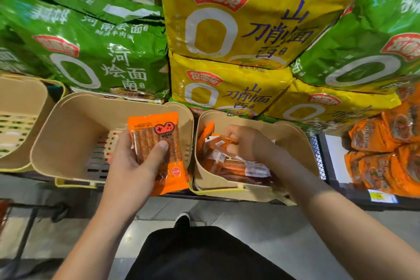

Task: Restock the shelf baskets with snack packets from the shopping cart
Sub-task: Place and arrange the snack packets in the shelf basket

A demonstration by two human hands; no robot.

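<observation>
My left hand (136, 163) holds a stack of orange snack packets (156, 138) upright, thumb pressed on the front one, over the front right corner of the middle beige basket (68, 125), which shows a bare slotted bottom. My right hand (245, 143) reaches into the right beige basket (295, 143) and pinches an orange packet (222, 143) lying on top of several more packets (238, 168) piled inside. The shopping cart is not in view.
A third beige basket (20, 107) stands at the left edge. Large green noodle bags (102, 57) and yellow noodle bags (238, 29) are stacked behind the baskets. Orange packs (386, 148) fill the shelf at right. Below are the grey floor and my shoe (183, 220).
</observation>
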